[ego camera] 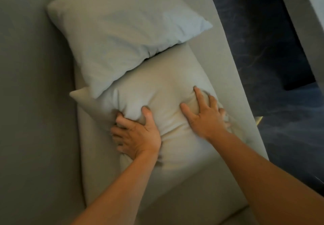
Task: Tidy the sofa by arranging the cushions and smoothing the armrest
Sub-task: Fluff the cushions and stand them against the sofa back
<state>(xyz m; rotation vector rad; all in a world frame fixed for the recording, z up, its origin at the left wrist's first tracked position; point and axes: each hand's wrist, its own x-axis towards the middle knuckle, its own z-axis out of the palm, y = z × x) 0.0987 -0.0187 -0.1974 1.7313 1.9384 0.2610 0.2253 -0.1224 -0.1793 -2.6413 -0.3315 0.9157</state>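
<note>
A cream cushion [157,84] lies on the grey sofa seat [219,63], seen from above. My left hand [138,133] digs into its near left edge, fingers curled into the fabric. My right hand [205,116] presses on its right side, fingers spread and bunching the cover. A pale blue-white cushion [119,28] lies farther away, one corner overlapping the cream cushion's far left part.
The sofa's grey backrest [35,102] fills the left side. A dark marbled floor [263,49] runs along the right of the seat edge. A pale grey surface [301,14] crosses the top right corner.
</note>
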